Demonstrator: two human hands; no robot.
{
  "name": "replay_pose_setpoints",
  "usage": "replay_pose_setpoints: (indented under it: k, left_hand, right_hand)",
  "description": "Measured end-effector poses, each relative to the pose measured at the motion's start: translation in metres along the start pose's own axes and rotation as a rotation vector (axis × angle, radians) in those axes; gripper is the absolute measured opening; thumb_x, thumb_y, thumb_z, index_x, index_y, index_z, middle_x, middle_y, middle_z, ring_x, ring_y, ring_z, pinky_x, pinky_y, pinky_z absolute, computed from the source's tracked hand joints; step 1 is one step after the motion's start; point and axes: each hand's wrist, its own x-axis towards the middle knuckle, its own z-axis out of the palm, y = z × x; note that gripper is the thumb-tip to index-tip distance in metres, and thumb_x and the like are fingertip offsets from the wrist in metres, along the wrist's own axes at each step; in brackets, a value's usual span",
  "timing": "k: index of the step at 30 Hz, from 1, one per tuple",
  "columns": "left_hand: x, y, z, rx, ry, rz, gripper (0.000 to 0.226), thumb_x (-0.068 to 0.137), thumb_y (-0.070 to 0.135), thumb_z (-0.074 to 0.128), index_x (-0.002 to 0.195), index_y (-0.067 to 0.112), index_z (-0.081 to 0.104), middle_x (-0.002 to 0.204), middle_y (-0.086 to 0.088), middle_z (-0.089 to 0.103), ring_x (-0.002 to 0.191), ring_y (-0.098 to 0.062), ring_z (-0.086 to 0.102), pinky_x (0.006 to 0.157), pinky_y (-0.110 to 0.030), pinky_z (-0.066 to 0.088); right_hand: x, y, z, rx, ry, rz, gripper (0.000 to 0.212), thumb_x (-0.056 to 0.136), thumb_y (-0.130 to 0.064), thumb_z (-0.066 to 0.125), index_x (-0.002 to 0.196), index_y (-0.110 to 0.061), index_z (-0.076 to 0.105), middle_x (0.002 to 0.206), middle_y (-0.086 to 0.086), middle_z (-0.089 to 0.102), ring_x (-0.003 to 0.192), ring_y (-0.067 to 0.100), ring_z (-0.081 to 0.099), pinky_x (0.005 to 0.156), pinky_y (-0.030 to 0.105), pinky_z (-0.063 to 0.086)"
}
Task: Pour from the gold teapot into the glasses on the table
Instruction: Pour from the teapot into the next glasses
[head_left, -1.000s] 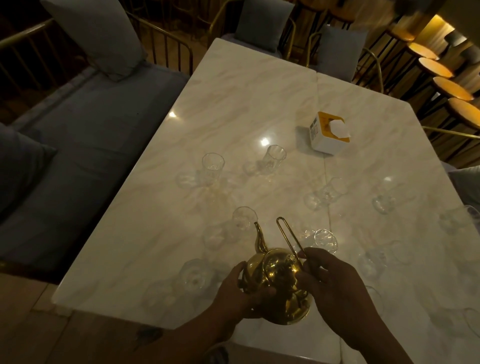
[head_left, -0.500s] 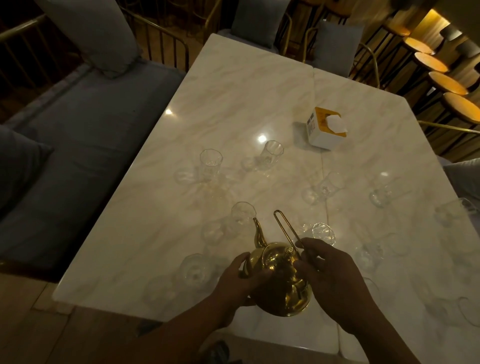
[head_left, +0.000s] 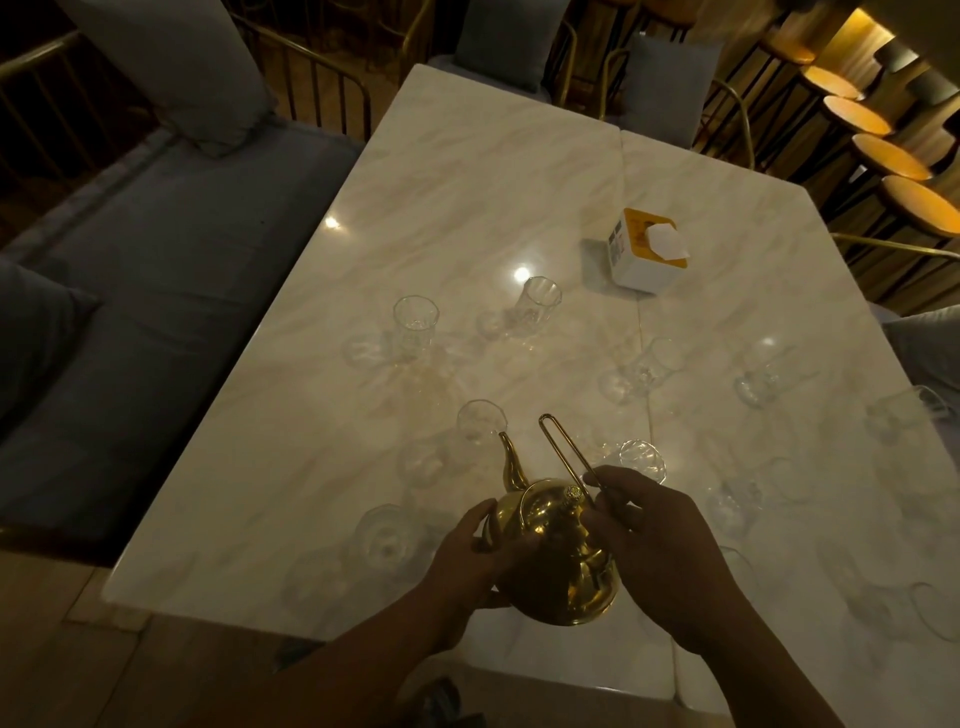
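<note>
The gold teapot (head_left: 558, 551) is held above the near edge of the marble table (head_left: 467, 208), tipped forward. Its spout tip sits at the rim of a small clear glass (head_left: 480, 421). My left hand (head_left: 467, 561) cups the pot's left side. My right hand (head_left: 660, 545) grips the wire handle, which sticks up toward the table's middle. Several other clear glasses stand around, among them one (head_left: 415, 319) at the left, one (head_left: 540, 299) in the middle, one (head_left: 641, 460) just beyond my right hand and one (head_left: 384, 535) by my left hand. No liquid stream is visible.
A white and yellow tissue box (head_left: 644, 249) stands at the table's far right. A grey sofa (head_left: 156, 312) with cushions runs along the left side. Grey chairs (head_left: 509, 36) are at the far end, and wooden stools (head_left: 893, 156) line the right.
The view has shifted slightly. The teapot and both hands have stayed near the table's front edge, with the spout still at the same glass's rim.
</note>
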Motion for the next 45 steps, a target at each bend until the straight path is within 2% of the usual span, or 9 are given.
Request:
replay_pose_setpoints:
  k: [4,8,14,24,30,35,37,41,45]
  left_hand:
    - [0.001,0.001,0.001,-0.004,-0.012,0.000,0.089,0.067,0.043,0.086,0.144,0.035,0.041,0.135,-0.012,0.054,0.117,-0.031,0.058,0.078,-0.039,0.062]
    - [0.000,0.001,0.001,-0.003,-0.011,0.003,0.101,0.055,0.052,0.090,0.143,0.035,0.043,0.132,-0.012,0.057,0.117,-0.031,0.060,0.080,-0.042,0.062]
    - [0.000,-0.001,0.001,0.002,-0.008,-0.008,0.092,0.065,0.045,0.088,0.144,0.034,0.042,0.134,-0.013,0.054,0.117,-0.032,0.059,0.078,-0.040,0.062]
    - [-0.004,0.002,0.003,0.013,-0.013,-0.003,0.097,0.063,0.046,0.087,0.146,0.032,0.040,0.134,-0.013,0.054,0.117,-0.032,0.059,0.078,-0.040,0.062]
    - [-0.006,0.006,0.003,0.000,0.013,0.014,0.096,0.061,0.040,0.087,0.145,0.031,0.041,0.132,-0.013,0.054,0.116,-0.032,0.058,0.074,-0.038,0.062]
    - [-0.006,0.010,0.002,0.002,0.028,0.057,0.099,0.058,0.038,0.089,0.144,0.034,0.040,0.134,-0.007,0.049,0.109,-0.022,0.057,0.067,-0.031,0.060]
    - [-0.005,0.012,0.002,0.000,0.041,0.068,0.098,0.056,0.038,0.091,0.141,0.036,0.043,0.136,-0.007,0.050,0.111,-0.024,0.057,0.068,-0.033,0.061]
    - [-0.004,0.014,0.002,0.004,0.067,0.091,0.098,0.054,0.039,0.094,0.139,0.038,0.045,0.139,-0.009,0.049,0.122,-0.031,0.053,0.073,-0.037,0.061]
    - [-0.006,0.019,0.002,0.001,0.081,0.107,0.083,0.062,0.031,0.093,0.130,0.044,0.047,0.137,-0.006,0.052,0.121,-0.030,0.054,0.080,-0.043,0.061]
  right_hand:
    - [0.001,0.000,-0.001,-0.015,-0.001,-0.002,0.031,0.090,-0.014,0.065,0.118,-0.026,0.064,0.094,-0.006,0.070,0.095,0.010,0.067,0.089,0.038,0.055]
    - [0.001,0.001,-0.002,-0.019,-0.004,-0.022,0.030,0.089,-0.013,0.066,0.117,-0.026,0.063,0.090,-0.008,0.070,0.090,0.007,0.067,0.080,0.024,0.051]
    - [0.002,0.001,-0.001,-0.025,0.000,-0.008,0.032,0.089,-0.016,0.067,0.119,-0.026,0.064,0.093,-0.005,0.070,0.095,0.013,0.068,0.088,0.035,0.054]
    - [-0.001,0.002,-0.003,0.017,0.010,-0.012,0.031,0.089,-0.014,0.066,0.117,-0.027,0.063,0.096,-0.006,0.070,0.093,0.010,0.065,0.082,0.027,0.048]
    - [-0.006,0.005,-0.003,0.039,0.000,-0.010,0.027,0.089,-0.011,0.066,0.110,-0.028,0.063,0.093,-0.007,0.069,0.087,0.006,0.067,0.079,0.025,0.051]
    - [-0.009,0.011,-0.003,0.037,-0.002,-0.026,0.027,0.088,-0.009,0.067,0.105,-0.030,0.062,0.088,-0.007,0.068,0.086,0.007,0.068,0.072,0.018,0.051]
    - [-0.010,0.012,-0.003,0.030,0.005,-0.043,0.027,0.086,-0.008,0.068,0.103,-0.029,0.063,0.087,-0.006,0.068,0.086,0.007,0.067,0.071,0.016,0.050]
    - [-0.010,0.013,-0.004,0.041,0.003,-0.060,0.028,0.086,-0.007,0.069,0.102,-0.029,0.063,0.087,-0.008,0.068,0.088,0.006,0.066,0.074,0.020,0.051]
    - [-0.010,0.013,-0.004,0.046,0.012,-0.070,0.029,0.085,-0.008,0.071,0.098,-0.033,0.063,0.083,-0.007,0.067,0.087,0.009,0.068,0.075,0.024,0.053]
